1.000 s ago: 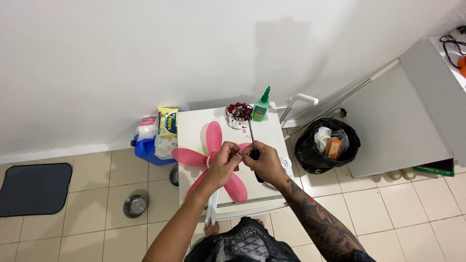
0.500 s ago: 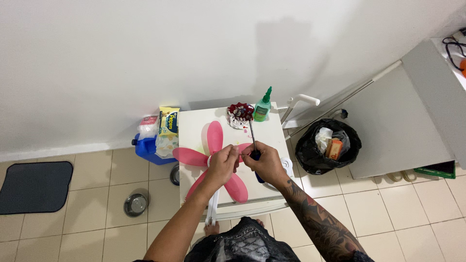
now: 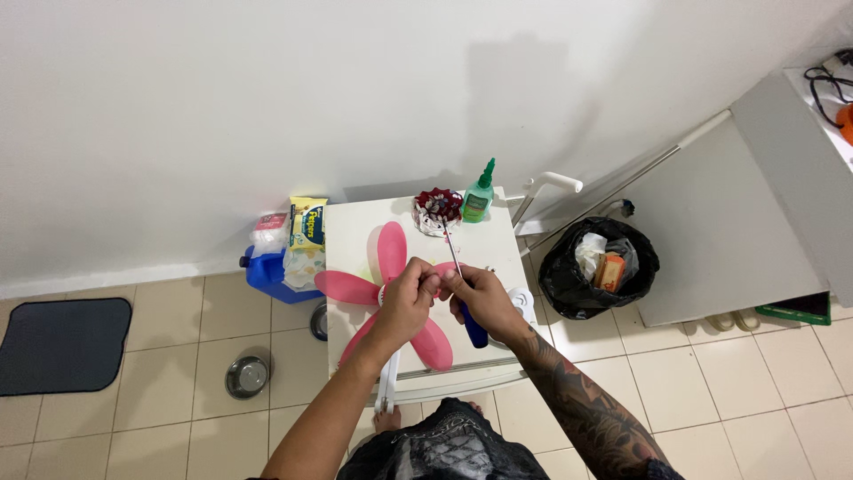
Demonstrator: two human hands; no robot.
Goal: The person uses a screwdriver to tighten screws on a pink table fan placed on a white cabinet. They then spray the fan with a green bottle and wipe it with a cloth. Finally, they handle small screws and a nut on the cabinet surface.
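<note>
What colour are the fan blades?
The plastic fan blades are pink, clearest in the head view.

Over a white bench [image 3: 355,222] the left hand [image 3: 407,300] closes its grip on the hub of a pink fan blade [image 3: 391,253]; the right hand [image 3: 484,298], touching it, holds a blue-handled screwdriver [image 3: 474,327], shaft pointing far; a green bottle [image 3: 478,200] stands at the far edge; a black bin [image 3: 600,267] sits on the floor to the right.
</note>
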